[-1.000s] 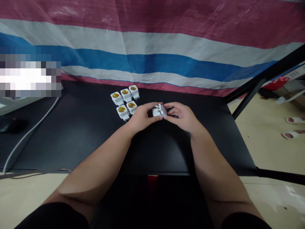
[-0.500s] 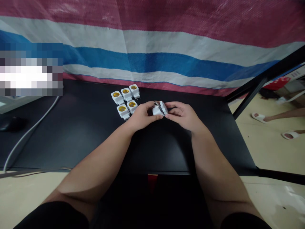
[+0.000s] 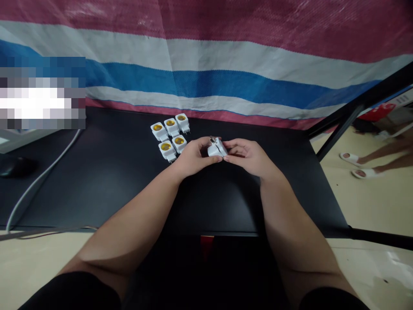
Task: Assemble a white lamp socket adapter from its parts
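Head view: two bare forearms are seen reaching forward over a matte black tabletop (image 3: 106, 181); both hands meet near its middle, a little short of the far edge.
Held thing: a small white plastic plug-in lamp-socket adapter (image 3: 216, 149) is kept just above the tabletop, between the two hands; it is judged to be lifted clear so that it can be turned and worked on from both sides.
Left hand: the left hand (image 3: 192, 157) is curled round the adapter's left side, thumb below and fingers over the top; it is closed on the piece as a steadying grip.
Right hand: the right hand (image 3: 247, 156) is pressed to the adapter's right side, fingertips pinched against it; whether a further small part is held in it cannot be told.
Adapter's look: a blocky white body is seen, with a dark seam or slot across its upper face and a short metal prong at the far top; finer detail is too small to make out.
Finished-looking group: five white lamp-socket adapters with brass-coloured centres (image 3: 171, 133) are set close together in two rows, just left of the left hand; they are judged to be grouped there to stay within reach yet out of the way.
Surroundings: a grey cable (image 3: 41, 176) is run across the left of the tabletop; a striped red, white and blue woven tarpaulin (image 3: 206, 64) is hung behind; another person's sandalled feet (image 3: 356, 165) are seen on the floor at far right.
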Demonstrator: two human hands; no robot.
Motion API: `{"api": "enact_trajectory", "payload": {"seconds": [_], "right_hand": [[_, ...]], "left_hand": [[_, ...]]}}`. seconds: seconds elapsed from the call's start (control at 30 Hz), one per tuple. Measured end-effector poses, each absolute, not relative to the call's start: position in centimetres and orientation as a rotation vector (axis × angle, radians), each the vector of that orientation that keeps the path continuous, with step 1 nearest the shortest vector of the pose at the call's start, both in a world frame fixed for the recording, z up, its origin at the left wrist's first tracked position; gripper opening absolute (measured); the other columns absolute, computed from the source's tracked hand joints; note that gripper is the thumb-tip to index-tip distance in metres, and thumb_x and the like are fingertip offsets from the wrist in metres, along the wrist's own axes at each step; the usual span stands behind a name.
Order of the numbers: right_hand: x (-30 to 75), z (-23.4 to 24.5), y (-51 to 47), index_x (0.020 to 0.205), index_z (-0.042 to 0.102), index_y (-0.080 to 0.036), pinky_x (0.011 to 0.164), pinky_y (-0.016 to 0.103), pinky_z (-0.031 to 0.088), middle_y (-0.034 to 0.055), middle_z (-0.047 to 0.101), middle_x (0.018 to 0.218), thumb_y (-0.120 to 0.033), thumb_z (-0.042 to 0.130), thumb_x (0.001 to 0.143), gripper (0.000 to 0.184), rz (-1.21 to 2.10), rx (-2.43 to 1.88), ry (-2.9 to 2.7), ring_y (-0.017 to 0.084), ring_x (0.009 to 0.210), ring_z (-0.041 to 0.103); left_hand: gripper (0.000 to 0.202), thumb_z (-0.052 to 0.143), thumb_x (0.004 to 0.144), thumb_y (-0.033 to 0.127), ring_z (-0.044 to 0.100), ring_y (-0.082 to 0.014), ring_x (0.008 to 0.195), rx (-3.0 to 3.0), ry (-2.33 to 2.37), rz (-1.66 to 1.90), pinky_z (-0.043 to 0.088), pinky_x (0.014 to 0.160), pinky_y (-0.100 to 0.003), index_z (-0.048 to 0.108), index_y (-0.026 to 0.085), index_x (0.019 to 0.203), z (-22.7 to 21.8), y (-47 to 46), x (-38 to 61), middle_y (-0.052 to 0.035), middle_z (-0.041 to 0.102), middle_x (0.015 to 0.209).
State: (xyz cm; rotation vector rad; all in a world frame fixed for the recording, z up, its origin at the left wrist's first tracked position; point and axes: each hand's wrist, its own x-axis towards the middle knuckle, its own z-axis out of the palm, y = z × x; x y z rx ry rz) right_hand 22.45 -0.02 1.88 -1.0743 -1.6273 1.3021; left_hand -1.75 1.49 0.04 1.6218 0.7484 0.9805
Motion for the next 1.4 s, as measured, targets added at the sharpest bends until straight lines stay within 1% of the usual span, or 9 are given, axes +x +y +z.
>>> {"api": "enact_trajectory", "payload": {"seconds": [0.1,0.27,0.47,0.67,0.9,1.0,1.17,1.3,1.4], "right_hand": [[22.5,1.7,0.0,0.12,0.079,-0.023,0.094,0.046,0.065,0.006,0.08,0.104,-0.036,0.097,0.078,0.048,1.258,-1.056,-1.688,0.022,0.091,0.076],[22.2,1.3,0.0,0.12,0.08,-0.026,0.097,0.047,0.066,0.0078,0.077,0.121,-0.037,0.096,0.079,0.046,1.226,-1.076,-1.665,0.023,0.097,0.078],[21.4,1.8,-0.1,0.116,0.081,-0.024,0.105,0.052,0.063,0.0068,0.082,0.106,-0.039,0.099,0.075,0.048,1.339,-1.175,-1.497,0.027,0.103,0.079],[21.2,2.4,-0.3,0.109,0.083,-0.022,0.113,0.052,0.059,0.0077,0.084,0.108,-0.036,0.102,0.067,0.048,1.472,-1.245,-1.44,0.026,0.105,0.078],[20.8,1.9,-0.4,0.105,0.077,-0.021,0.101,0.049,0.064,0.0055,0.08,0.099,-0.031,0.107,0.056,0.058,1.424,-1.272,-1.424,0.024,0.095,0.077],[20.7,1.9,-0.5,0.108,0.077,-0.022,0.098,0.049,0.065,0.0055,0.078,0.102,-0.033,0.105,0.061,0.056,1.353,-1.242,-1.46,0.023,0.092,0.076],[21.1,2.6,-0.7,0.117,0.074,-0.028,0.105,0.049,0.065,0.0059,0.078,0.121,-0.039,0.097,0.078,0.046,1.424,-1.091,-1.452,0.025,0.11,0.076],[21.0,2.8,-0.7,0.121,0.067,-0.033,0.099,0.05,0.068,0.0016,0.08,0.112,-0.046,0.088,0.089,0.041,1.684,-0.998,-1.243,0.021,0.097,0.079],[20.8,2.5,-0.7,0.116,0.066,-0.031,0.097,0.047,0.068,0.0001,0.081,0.105,-0.043,0.087,0.089,0.036,1.739,-0.961,-1.154,0.019,0.09,0.079]], "left_hand": [[0.062,0.093,0.083,0.03,0.078,-0.0296,0.115,1.732,0.815,0.995,0.061,0.104,-0.047,0.071,0.017,0.14,0.1,1.3,-1.8,-0.014,0.081,0.127],[0.053,0.091,0.085,0.023,0.078,-0.0263,0.115,1.939,0.942,1.05,0.06,0.104,-0.043,0.072,0.021,0.135,0.4,1.0,-1.7,-0.0093,0.081,0.127],[0.044,0.083,0.085,0.011,0.077,-0.0253,0.116,2.128,0.973,1.079,0.06,0.104,-0.041,0.073,0.022,0.126,0.9,0.9,-1.5,-0.0068,0.081,0.125],[0.042,0.078,0.083,0.005,0.077,-0.0239,0.113,2.228,0.973,1.04,0.059,0.1,-0.038,0.072,0.022,0.121,1.0,0.9,-1.4,-0.0059,0.081,0.121],[0.039,0.081,0.08,0.007,0.075,-0.0237,0.105,2.219,1.043,1.003,0.059,0.093,-0.037,0.07,0.022,0.114,0.7,0.9,-1.4,-0.0053,0.079,0.114],[0.039,0.083,0.078,0.01,0.072,-0.023,0.103,2.158,1.047,1.096,0.058,0.089,-0.036,0.068,0.021,0.112,0.7,0.9,-1.2,-0.0058,0.075,0.111],[0.045,0.091,0.083,0.031,0.071,-0.0225,0.103,1.906,0.937,1.236,0.059,0.084,-0.034,0.07,0.021,0.121,0.5,0.8,-0.9,-0.0093,0.073,0.119],[0.054,0.098,0.076,0.033,0.073,-0.0232,0.102,1.788,0.906,1.225,0.059,0.088,-0.037,0.071,0.02,0.12,0.5,0.8,-1.1,-0.0084,0.077,0.118],[0.052,0.1,0.073,0.03,0.074,-0.0231,0.1,1.857,0.967,1.197,0.058,0.09,-0.037,0.073,0.02,0.117,0.9,0.8,-1.4,-0.0069,0.08,0.115]]}}
